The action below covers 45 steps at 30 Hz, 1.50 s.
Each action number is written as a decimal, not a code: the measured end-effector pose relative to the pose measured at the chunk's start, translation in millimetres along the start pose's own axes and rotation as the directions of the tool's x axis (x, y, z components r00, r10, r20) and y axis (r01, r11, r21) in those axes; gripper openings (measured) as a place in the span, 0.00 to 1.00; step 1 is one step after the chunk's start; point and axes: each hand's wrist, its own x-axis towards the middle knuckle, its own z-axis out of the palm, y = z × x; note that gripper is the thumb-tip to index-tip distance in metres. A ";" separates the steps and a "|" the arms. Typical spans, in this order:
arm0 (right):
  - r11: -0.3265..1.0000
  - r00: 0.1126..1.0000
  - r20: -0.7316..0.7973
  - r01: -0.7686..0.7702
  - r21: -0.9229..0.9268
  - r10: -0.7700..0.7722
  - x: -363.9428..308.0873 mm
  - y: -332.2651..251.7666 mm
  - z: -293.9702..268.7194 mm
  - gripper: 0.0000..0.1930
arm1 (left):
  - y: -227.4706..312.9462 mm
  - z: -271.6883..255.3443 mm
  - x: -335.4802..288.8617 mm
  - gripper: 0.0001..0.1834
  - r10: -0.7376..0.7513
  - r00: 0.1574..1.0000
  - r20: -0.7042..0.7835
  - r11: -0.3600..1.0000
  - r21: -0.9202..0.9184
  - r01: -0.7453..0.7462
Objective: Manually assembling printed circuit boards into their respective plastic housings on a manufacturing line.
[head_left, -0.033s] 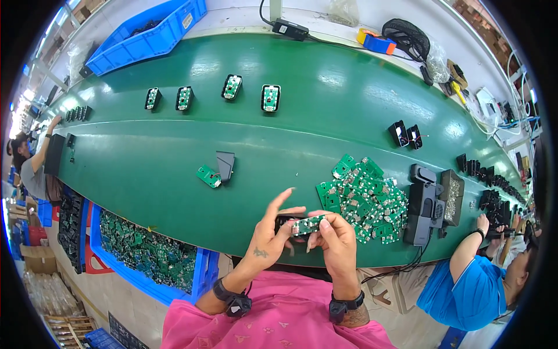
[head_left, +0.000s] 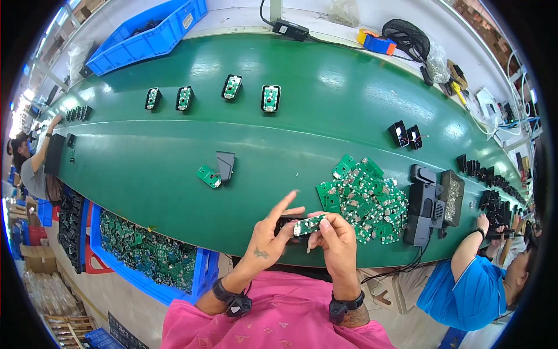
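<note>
My left hand (head_left: 268,239) grips a dark plastic housing (head_left: 283,221), mostly hidden by the fingers, with its index finger stretched out and its thumb at one end of a green circuit board (head_left: 308,225). My right hand (head_left: 338,241) pinches the board's other end between thumb and fingers. The board lies over or beside the housing; I cannot tell whether it is seated. Just right of my hands is a heap of green circuit boards (head_left: 372,200). Farther left, a housing (head_left: 225,164) rests beside a board (head_left: 208,176) wired to it.
Several housings with boards inside (head_left: 269,98) are spread along the far bench. Two black housings (head_left: 399,134) stand far right. A dark power tool (head_left: 419,209) and a screw tray (head_left: 451,198) sit right of the heap. A person in blue (head_left: 471,291) works close on the right.
My left index fingertip has shifted slightly right and down. The board has turned a little in my fingers.
</note>
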 end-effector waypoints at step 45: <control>0.609 0.859 0.225 0.490 -0.624 -0.460 12.6 -9.9 1.1 0.12 | 3.4 3.6 1.5 0.33 -0.107 0.965 0.238 0.994 0.020 0.105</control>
